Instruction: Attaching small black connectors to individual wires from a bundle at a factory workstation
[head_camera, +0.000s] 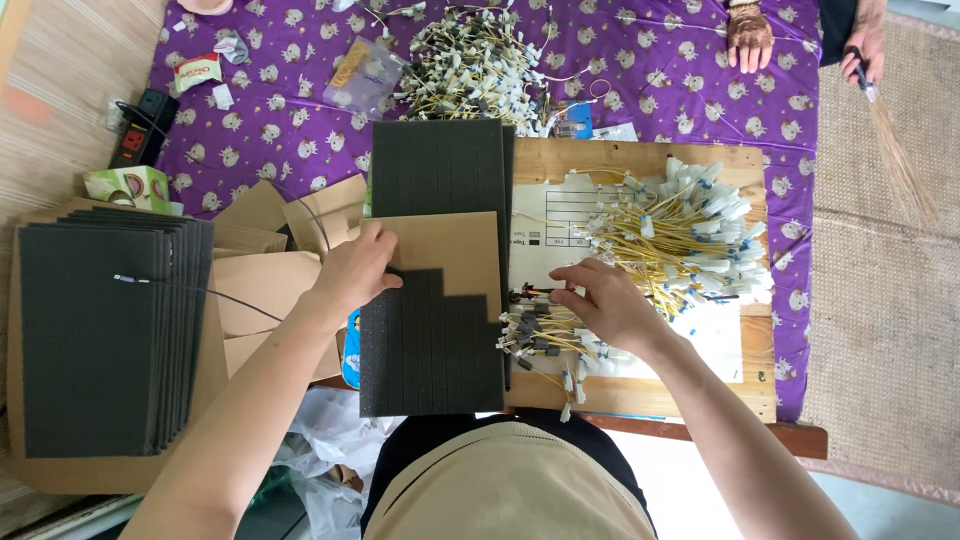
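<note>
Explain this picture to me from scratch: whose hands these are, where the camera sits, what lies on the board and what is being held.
There is no machine here. A person wears a camera on the head, so you look down on their own two arms. The left hand rests on a brown card lying over a dark foam sheet. The right hand touches yellow wires with white plugs, heaped on a wooden board. More foam sheets are stacked at left. A purple cloth lies beneath, with another wire pile. At top right, another person's hands show.
</note>
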